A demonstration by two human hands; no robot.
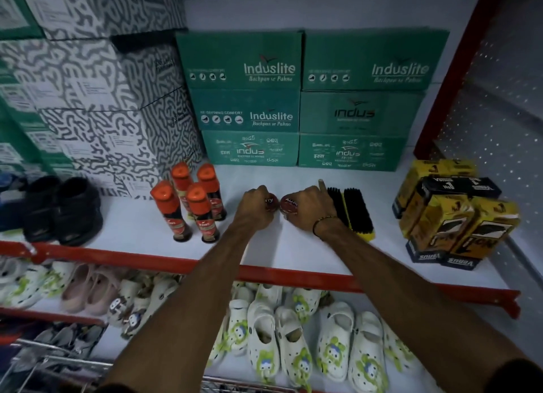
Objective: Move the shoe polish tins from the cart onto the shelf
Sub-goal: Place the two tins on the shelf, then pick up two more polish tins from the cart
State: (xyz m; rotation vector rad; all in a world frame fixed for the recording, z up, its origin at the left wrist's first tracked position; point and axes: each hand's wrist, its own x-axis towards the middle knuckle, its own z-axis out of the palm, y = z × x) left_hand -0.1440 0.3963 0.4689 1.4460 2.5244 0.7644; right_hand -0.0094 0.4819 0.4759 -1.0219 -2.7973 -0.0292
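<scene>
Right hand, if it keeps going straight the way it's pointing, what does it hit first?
Probably the bottom green box at the back of the shelf. The right hand holds a tin, brush beside it; depth is unclear.

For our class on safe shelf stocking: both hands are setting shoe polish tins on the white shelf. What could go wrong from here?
1. The right hand works right beside the shoe brushes; drawing back could knock them.
2. The left hand is near the upright orange-capped polish bottles, which might topple.
3. The two tins sit very close; one may nudge the other.
</scene>
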